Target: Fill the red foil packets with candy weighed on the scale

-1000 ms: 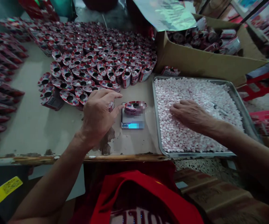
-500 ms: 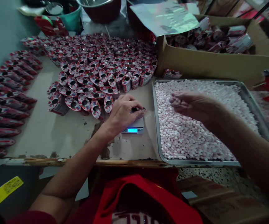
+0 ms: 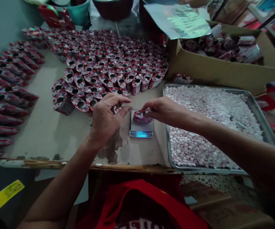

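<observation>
Large letters on the red apron (image 3: 137,184) are cut off by the lower edge; the yellow strip (image 3: 5,198) bears a square printed code, and the digits on the scale (image 3: 140,126) are blurred. A printed packet (image 3: 140,117) stands on the scale's plate. The right hand (image 3: 164,109) brings its fingertips to the packet's mouth, partly covering it; whether they grasp anything cannot be told. The left hand (image 3: 106,116), thumb and forefinger spread, hides some of the crowded packets (image 3: 113,60). The right forearm crosses the tray (image 3: 211,171) of white pellets (image 3: 194,149); a cardboard box (image 3: 223,68) stands behind.
</observation>
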Tool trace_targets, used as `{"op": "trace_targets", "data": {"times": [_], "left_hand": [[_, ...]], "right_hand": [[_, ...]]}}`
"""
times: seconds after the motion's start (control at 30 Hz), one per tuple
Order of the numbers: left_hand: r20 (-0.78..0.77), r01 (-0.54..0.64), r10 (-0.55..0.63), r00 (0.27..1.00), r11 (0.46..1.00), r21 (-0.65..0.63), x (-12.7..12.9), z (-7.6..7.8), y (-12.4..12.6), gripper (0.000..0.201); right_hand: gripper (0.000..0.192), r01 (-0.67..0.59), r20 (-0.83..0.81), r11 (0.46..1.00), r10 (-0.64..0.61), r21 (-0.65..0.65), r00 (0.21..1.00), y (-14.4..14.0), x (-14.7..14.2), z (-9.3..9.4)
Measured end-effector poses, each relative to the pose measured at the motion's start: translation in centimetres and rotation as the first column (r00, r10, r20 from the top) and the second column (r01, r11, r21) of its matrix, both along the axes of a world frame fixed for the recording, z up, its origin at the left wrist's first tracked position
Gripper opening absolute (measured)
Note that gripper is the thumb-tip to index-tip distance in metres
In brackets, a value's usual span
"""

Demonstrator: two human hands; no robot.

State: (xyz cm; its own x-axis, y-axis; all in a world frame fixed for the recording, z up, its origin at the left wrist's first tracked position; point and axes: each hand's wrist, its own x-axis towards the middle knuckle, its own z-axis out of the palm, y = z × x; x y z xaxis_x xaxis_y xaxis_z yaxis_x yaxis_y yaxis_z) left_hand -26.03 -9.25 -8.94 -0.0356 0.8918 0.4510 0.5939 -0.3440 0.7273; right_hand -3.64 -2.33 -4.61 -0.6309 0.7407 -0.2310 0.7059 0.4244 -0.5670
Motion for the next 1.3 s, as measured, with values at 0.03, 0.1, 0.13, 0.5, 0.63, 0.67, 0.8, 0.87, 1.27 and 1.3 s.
{"op": "trace_targets", "data": {"times": [0.03,0.1,0.13,0.5,0.63,0.67,0.8,0.87,1.27,1.3], "left_hand": [[-0.002,-0.011,0.011,1.000,1.000,-0.006,-0.4,0.2,-0.2,0.015],[0.001,-0.029,0.029,1.000,0.999,-0.012,-1.0,0.4,-0.6,0.017],[-0.001,-0.033,0.033,0.999,0.999,-0.013,-1.2,0.5,-0.7,0.018],[-0.261,-0.096,0.099,0.960,0.995,0.025,-1.8,1.5,-0.6,0.023],[-0.374,-0.006,-0.018,0.927,0.998,-0.064,0.4,1.6,0.1,0.035],[-0.411,0.012,-0.050,0.910,0.995,-0.094,0.9,1.5,0.2,0.040],[-0.516,0.036,-0.111,0.849,0.988,-0.153,1.6,1.1,0.5,0.053],[-0.544,0.019,-0.099,0.833,0.988,-0.151,2.1,0.5,0.8,0.054],[-0.377,0.091,-0.223,0.899,0.937,-0.338,2.3,0.4,-5.3,0.026],[-0.342,0.036,-0.163,0.926,0.937,-0.347,0.1,0.8,-6.3,0.027]], "right_hand": [[0.019,-0.004,0.032,1.000,0.003,0.025,0.999,-0.1,-0.2,0.0],[0.018,0.012,0.047,0.999,-0.014,0.036,0.999,-0.2,-0.3,-0.1],[0.014,0.042,0.019,0.999,-0.042,0.016,0.999,-0.2,-0.2,-0.2],[0.028,0.581,-0.263,0.330,-0.944,-0.744,0.200,3.6,9.3,0.6],[0.034,0.472,-0.238,0.373,-0.916,-0.798,0.322,2.5,8.1,0.0],[0.033,0.439,-0.253,0.413,-0.891,-0.798,0.377,2.2,7.4,-0.2],[0.015,0.312,-0.314,0.566,-0.746,-0.763,0.587,1.6,5.2,-0.5],[0.015,0.227,-0.356,0.604,-0.688,-0.764,0.633,1.9,4.7,-0.6],[0.026,0.059,-0.519,0.979,-0.153,-0.193,0.841,7.1,-2.3,-5.0],[0.028,0.037,-0.428,0.999,-0.044,-0.023,0.903,7.3,-3.3,-5.4]]}}
